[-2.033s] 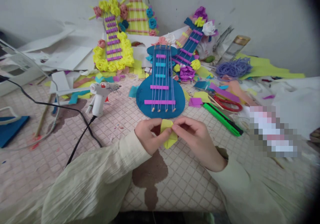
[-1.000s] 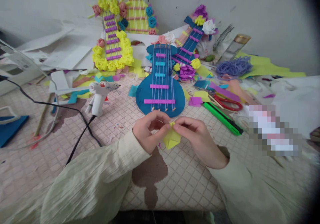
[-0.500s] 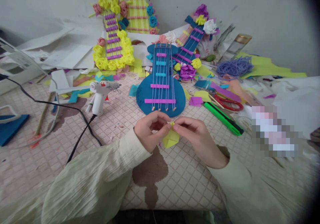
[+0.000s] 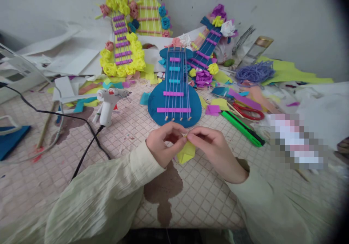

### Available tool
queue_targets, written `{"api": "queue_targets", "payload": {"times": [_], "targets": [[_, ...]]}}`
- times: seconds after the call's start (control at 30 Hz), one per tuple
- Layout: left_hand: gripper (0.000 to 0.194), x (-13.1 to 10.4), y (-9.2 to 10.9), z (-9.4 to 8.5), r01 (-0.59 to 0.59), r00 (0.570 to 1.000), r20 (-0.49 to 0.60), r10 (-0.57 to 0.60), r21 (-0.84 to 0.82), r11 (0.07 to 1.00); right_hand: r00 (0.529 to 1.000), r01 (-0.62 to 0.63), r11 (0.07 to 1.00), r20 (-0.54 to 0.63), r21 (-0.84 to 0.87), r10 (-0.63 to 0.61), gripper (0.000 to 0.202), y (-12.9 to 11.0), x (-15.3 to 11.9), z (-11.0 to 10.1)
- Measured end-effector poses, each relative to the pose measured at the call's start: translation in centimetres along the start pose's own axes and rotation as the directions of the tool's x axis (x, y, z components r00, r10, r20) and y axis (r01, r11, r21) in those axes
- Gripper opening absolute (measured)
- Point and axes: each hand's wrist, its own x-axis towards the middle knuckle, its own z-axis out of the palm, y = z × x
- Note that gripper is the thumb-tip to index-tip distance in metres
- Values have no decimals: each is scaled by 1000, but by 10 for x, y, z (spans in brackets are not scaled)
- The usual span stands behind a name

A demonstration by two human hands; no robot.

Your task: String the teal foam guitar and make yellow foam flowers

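A small piece of yellow paper (image 4: pixel 187 154) hangs between my hands, its upper edge pinched by both. My left hand (image 4: pixel 166 144) grips it from the left with thumb and forefinger, and my right hand (image 4: pixel 215 151) holds the same edge from the right. The fingertips of both hands nearly meet there and partly hide the paper's top. Just beyond them lies a blue paper guitar (image 4: pixel 174 102) with purple strings and pink and light blue strips across it.
A white glue gun (image 4: pixel 107 107) with a black cord stands at left. Right of the guitar are a green box cutter (image 4: pixel 241 127), red-handled scissors (image 4: pixel 249 112) and paper scraps. Purple string (image 4: pixel 255 71), a jar (image 4: pixel 257 49) and flower-trimmed paper guitars (image 4: pixel 122 44) sit at the back.
Both hands stay close together on the yellow paper, with the fingertips shifted slightly at its upper edge. The whole view has moved a little; nothing else differs visibly.
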Motion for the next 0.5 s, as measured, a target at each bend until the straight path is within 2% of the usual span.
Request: {"api": "queue_targets", "payload": {"times": [0.33, 0.5], "targets": [[13, 1, -1, 0, -19, 1000, 5, 19, 23, 1000, 1000, 12, 1000, -8, -7, -12, 10, 2, 0, 0], [16, 0, 1, 0, 11, 1000, 26, -12, 55, 998, 1000, 28, 999, -1, -23, -28, 10, 2, 0, 0]]}}
